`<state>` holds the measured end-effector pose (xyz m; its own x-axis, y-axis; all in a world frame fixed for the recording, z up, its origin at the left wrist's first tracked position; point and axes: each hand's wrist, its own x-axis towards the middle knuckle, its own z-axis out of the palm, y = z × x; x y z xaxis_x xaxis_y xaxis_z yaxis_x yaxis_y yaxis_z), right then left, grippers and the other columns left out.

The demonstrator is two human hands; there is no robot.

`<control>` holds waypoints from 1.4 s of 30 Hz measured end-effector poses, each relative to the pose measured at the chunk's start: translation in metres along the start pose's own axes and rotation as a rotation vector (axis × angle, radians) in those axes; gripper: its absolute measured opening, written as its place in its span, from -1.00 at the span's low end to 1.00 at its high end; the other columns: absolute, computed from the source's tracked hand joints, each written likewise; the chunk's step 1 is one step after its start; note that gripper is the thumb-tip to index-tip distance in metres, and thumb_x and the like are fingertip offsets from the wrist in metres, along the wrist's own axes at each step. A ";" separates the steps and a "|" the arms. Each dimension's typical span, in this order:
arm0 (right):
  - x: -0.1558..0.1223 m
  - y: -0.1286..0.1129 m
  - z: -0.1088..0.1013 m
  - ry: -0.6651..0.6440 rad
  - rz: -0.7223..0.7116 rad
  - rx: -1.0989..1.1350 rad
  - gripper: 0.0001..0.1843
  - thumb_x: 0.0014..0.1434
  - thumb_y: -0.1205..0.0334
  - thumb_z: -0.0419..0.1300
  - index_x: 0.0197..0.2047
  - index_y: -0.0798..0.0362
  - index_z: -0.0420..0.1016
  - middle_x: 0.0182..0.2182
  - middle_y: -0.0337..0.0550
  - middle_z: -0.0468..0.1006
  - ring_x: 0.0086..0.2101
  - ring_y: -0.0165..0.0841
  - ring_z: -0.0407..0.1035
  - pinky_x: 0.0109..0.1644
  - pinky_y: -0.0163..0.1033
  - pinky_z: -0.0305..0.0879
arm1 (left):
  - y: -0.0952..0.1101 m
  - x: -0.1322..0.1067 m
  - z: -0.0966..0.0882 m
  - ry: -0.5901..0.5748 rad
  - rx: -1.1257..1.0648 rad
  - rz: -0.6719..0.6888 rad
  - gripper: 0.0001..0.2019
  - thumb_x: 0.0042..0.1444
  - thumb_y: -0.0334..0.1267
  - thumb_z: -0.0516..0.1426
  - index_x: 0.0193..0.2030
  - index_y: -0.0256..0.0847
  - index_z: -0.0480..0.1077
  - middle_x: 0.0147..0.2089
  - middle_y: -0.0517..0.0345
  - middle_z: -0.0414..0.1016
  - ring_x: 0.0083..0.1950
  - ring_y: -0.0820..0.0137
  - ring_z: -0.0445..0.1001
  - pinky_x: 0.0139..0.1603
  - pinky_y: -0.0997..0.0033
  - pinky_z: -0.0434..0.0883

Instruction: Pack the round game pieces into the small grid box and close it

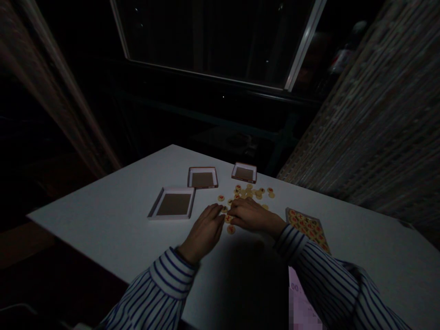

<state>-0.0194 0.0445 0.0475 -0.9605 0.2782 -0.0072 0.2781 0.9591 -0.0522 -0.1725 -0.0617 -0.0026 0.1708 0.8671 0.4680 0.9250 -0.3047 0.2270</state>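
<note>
- My left hand (204,231) comes in from seven o'clock, fingers bent and close together, tips beside the round pieces (231,229); I cannot tell whether they pinch one.
- My right hand (252,215) reaches from four o'clock, fingers curled over the pieces and hiding some; whether they grip any, I cannot tell.
- The pieces lie between my hands and spread toward one o'clock, probably kept central so both hands reach them.
- Around them sit the white box (174,204) between nine and ten, the middle box (202,179) at eleven and the small box (244,173) past twelve, open side up, perhaps set aside for elbow room.
- The patterned panel (305,227) lies just past three, apart from the loose pieces.
</note>
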 end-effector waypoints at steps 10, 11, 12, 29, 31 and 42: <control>-0.006 -0.009 -0.016 0.148 0.007 -0.042 -0.70 0.24 0.14 -0.08 -0.18 0.11 0.39 -0.29 -0.06 0.43 -0.20 -0.29 0.30 -0.09 -0.14 0.08 | 0.006 0.008 -0.008 0.108 -0.206 -0.112 -0.68 0.17 -0.31 -0.10 0.02 -0.22 0.31 0.14 -0.02 0.24 0.21 0.27 0.11 0.22 0.11 0.13; -0.008 -0.010 -0.018 0.163 0.008 -0.045 -0.70 0.24 0.14 -0.07 -0.18 0.12 0.39 -0.29 -0.05 0.44 -0.21 -0.29 0.31 -0.09 -0.15 0.08 | 0.007 0.009 -0.010 0.117 -0.230 -0.125 -0.69 0.17 -0.30 -0.09 0.01 -0.21 0.32 0.15 -0.01 0.24 0.21 0.28 0.11 0.22 0.12 0.11; -0.009 -0.011 -0.020 0.178 0.008 -0.050 -0.70 0.23 0.14 -0.07 -0.17 0.12 0.39 -0.29 -0.05 0.44 -0.21 -0.29 0.31 -0.09 -0.15 0.09 | 0.009 0.009 -0.012 0.125 -0.256 -0.138 -0.69 0.18 -0.28 -0.09 -0.01 -0.20 0.34 0.15 0.00 0.24 0.21 0.30 0.11 0.23 0.13 0.11; -0.059 -0.017 -0.038 0.330 0.049 -0.099 -0.68 0.23 0.15 -0.04 -0.04 0.10 0.34 -0.27 -0.05 0.46 -0.20 -0.30 0.29 -0.10 -0.17 0.12 | 0.049 0.039 -0.021 0.086 -0.954 -0.497 -0.71 -0.06 -0.12 0.15 -0.25 -0.27 0.43 -0.19 0.02 0.52 -0.16 0.30 0.46 -0.07 0.24 0.36; -0.069 -0.017 -0.040 0.346 0.075 -0.081 -0.69 0.23 0.17 -0.06 -0.04 0.09 0.34 -0.26 -0.06 0.46 -0.20 -0.31 0.29 -0.09 -0.18 0.12 | 0.056 0.046 -0.023 0.042 -1.004 -0.529 -0.72 -0.08 -0.11 0.16 -0.28 -0.27 0.44 -0.24 0.03 0.53 -0.21 0.30 0.47 -0.13 0.27 0.38; -0.113 0.004 -0.033 0.447 0.201 0.034 -0.69 0.22 0.15 -0.04 -0.02 0.08 0.32 -0.20 -0.06 0.47 -0.15 -0.32 0.30 -0.08 -0.17 0.14 | 0.091 0.076 -0.006 0.001 -1.167 -0.571 -0.71 -0.13 -0.14 0.20 -0.30 -0.30 0.44 -0.27 0.04 0.54 -0.20 0.32 0.47 -0.11 0.31 0.36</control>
<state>0.0908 0.0187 0.0809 -0.7886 0.4598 0.4084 0.4500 0.8840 -0.1265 -0.0772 -0.0263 0.0584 -0.1476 0.9873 0.0594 0.0270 -0.0560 0.9981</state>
